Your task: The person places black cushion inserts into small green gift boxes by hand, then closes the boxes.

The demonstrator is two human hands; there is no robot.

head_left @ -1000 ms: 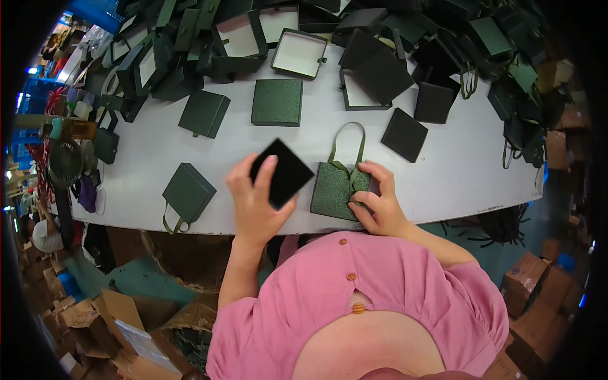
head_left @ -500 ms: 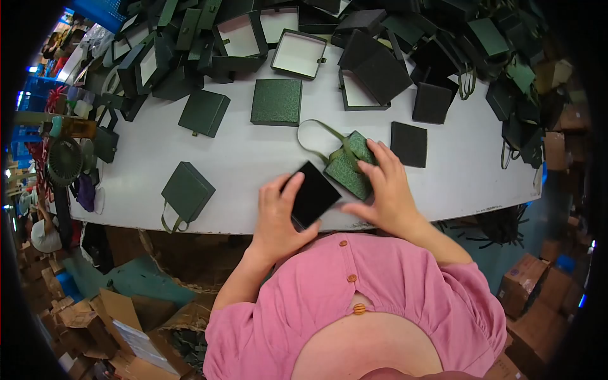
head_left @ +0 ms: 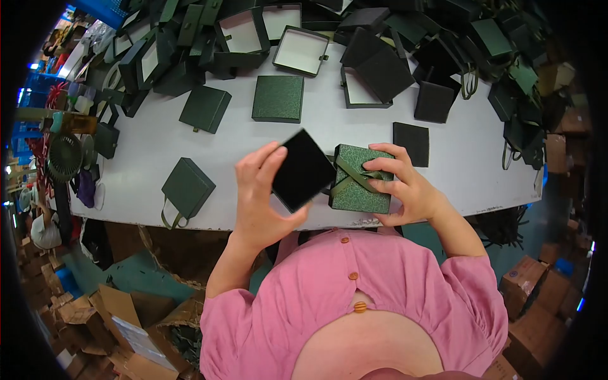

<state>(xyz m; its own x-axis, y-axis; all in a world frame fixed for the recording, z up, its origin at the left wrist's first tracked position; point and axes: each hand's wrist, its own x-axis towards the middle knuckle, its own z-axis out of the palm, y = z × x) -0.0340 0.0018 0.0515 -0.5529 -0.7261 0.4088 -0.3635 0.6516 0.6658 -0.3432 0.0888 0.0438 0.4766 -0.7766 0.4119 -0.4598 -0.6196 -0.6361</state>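
Observation:
My left hand (head_left: 259, 190) grips a black square pad (head_left: 304, 170) by its edges, tilted, left of a green patterned box. The green patterned box (head_left: 360, 195) is held in my right hand (head_left: 405, 187), with fingers on its top and thumb at the near side. A green ribbon (head_left: 352, 177) crosses the box top. Behind my right hand a dark square pad (head_left: 410, 144) lies flat on the white table (head_left: 221, 152).
A closed green box (head_left: 277, 99) lies behind my hands, others (head_left: 204, 109) (head_left: 187, 187) to the left. Open trays (head_left: 301, 50) and heaped dark boxes line the far side. Cardboard boxes (head_left: 522, 278) stand at right below the table, more at lower left.
My left hand has lifted the black pad up and slightly left. My right hand has shifted right and turned the green patterned box, now gripping it around its right side.

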